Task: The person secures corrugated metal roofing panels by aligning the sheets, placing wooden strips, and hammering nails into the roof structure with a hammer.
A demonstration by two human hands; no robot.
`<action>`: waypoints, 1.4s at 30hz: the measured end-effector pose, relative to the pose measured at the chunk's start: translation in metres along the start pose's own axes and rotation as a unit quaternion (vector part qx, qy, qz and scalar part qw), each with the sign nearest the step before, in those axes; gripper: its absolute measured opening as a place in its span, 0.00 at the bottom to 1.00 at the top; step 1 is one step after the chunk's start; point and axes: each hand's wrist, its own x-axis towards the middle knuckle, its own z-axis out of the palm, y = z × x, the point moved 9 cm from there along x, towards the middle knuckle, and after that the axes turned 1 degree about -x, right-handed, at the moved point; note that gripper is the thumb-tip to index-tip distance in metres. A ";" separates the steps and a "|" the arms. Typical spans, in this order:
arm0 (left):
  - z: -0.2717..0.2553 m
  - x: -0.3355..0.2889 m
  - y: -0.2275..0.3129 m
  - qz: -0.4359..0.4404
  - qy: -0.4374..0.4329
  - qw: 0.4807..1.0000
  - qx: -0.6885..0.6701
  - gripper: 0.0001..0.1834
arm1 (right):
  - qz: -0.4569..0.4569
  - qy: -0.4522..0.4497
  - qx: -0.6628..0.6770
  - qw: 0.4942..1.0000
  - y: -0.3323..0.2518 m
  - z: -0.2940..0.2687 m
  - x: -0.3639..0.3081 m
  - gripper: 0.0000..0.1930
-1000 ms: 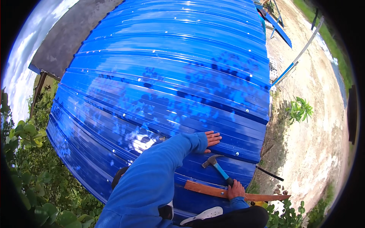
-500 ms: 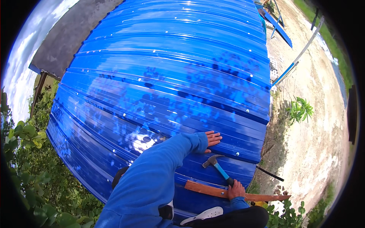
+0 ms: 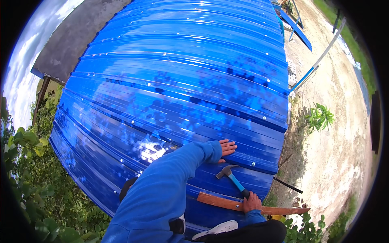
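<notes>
My left hand (image 3: 228, 150) lies flat on the blue metal roofing (image 3: 178, 101), fingers stretched out and nothing held. Lower right, my right hand (image 3: 252, 202) is closed round the end of a claw hammer's handle, over a wooden board. The claw hammer (image 3: 235, 179) has a blue and black handle, and its head points up and left toward my left hand. Crossing under my right hand, the reddish-brown wooden board (image 3: 216, 200) runs along the roof and past its right edge. Part of the hammer's grip is hidden by my fingers.
White-headed screws dot the ribbed roofing. My white clog (image 3: 216, 229) rests on the sheet near the board. The roof's right edge drops to sandy ground (image 3: 324, 150) with a small green plant (image 3: 320, 117). Leafy branches (image 3: 36, 182) border the left. A grey roof (image 3: 77, 38) stands beyond.
</notes>
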 end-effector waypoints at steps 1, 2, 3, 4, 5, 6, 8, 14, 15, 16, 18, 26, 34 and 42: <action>0.001 0.000 -0.001 -0.001 0.000 1.000 0.000 0.40 | 0.000 -0.001 0.000 1.000 -0.001 0.000 0.000 0.29; 0.002 -0.001 -0.002 0.000 0.004 1.000 -0.003 0.40 | -0.001 -0.001 0.001 1.000 -0.001 0.000 0.001 0.29; 0.000 0.000 -0.001 0.003 0.008 1.000 -0.006 0.40 | -0.002 0.000 -0.001 1.000 -0.001 0.000 0.000 0.29; 0.000 0.000 0.000 0.004 0.008 1.000 -0.006 0.40 | -0.002 0.001 -0.002 1.000 0.000 0.000 0.000 0.29; -0.001 0.001 0.001 0.005 0.005 1.000 -0.005 0.40 | -0.001 0.000 -0.003 1.000 0.001 0.000 -0.001 0.29; -0.002 0.000 0.001 0.004 0.002 1.000 -0.003 0.40 | -0.003 0.002 -0.001 1.000 0.001 0.000 -0.001 0.29; 0.000 0.000 0.000 0.004 0.007 1.000 -0.006 0.40 | -0.004 0.004 0.000 1.000 0.000 0.000 0.000 0.29; -0.001 0.000 0.000 0.008 0.012 1.000 -0.017 0.40 | -0.002 0.004 0.003 1.000 -0.001 -0.002 0.000 0.29; -0.001 -0.001 -0.001 0.009 0.014 1.000 -0.016 0.40 | -0.003 0.004 0.002 1.000 -0.001 -0.002 0.000 0.29; 0.000 -0.001 -0.001 0.008 0.013 1.000 -0.016 0.40 | -0.003 0.003 0.001 1.000 -0.001 -0.002 0.000 0.29; 0.000 -0.002 -0.001 0.011 0.023 1.000 -0.014 0.40 | -0.004 0.005 0.001 1.000 -0.002 -0.002 0.000 0.29; 0.003 0.000 -0.002 0.011 0.021 1.000 -0.013 0.40 | -0.002 -0.001 0.003 1.000 0.000 0.001 -0.001 0.29; 0.005 -0.001 -0.003 0.010 0.023 1.000 -0.020 0.40 | -0.003 0.000 0.003 1.000 -0.003 -0.004 0.002 0.29; 0.000 0.000 -0.003 0.007 0.019 1.000 -0.010 0.40 | 0.001 -0.004 0.002 1.000 -0.003 -0.004 0.003 0.29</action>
